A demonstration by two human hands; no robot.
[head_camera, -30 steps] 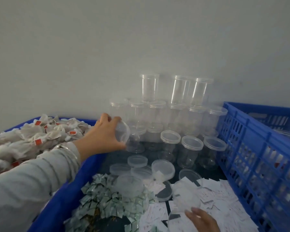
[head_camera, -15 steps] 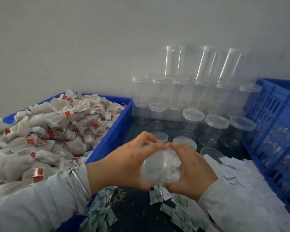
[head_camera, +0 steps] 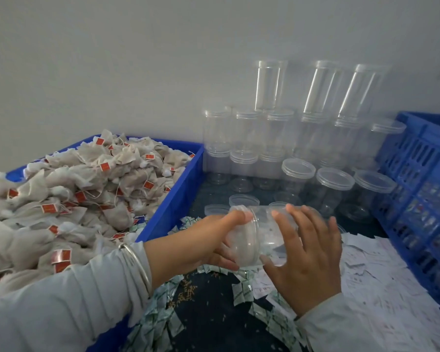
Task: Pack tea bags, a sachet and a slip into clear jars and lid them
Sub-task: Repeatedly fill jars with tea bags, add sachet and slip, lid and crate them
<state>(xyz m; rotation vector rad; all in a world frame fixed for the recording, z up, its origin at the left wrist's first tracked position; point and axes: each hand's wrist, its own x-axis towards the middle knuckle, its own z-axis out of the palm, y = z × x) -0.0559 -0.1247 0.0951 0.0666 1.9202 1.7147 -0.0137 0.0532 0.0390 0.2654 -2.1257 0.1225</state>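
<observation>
— Two hands, one jar. Where does it lie?
— The clear jar [head_camera: 264, 237] lies on its side between them, above the sachets [head_camera: 241, 293]. The left hand [head_camera: 208, 245] grips its lid [head_camera: 244, 240] end, thumb on top; the right hand [head_camera: 308, 252] curls over the body.
— And beyond?
— Paper slips [head_camera: 381, 275] at right, tea bags [head_camera: 74, 194] heaped in the blue bin [head_camera: 173, 196] at left, empty jars [head_camera: 297, 153] stacked against the wall.
</observation>
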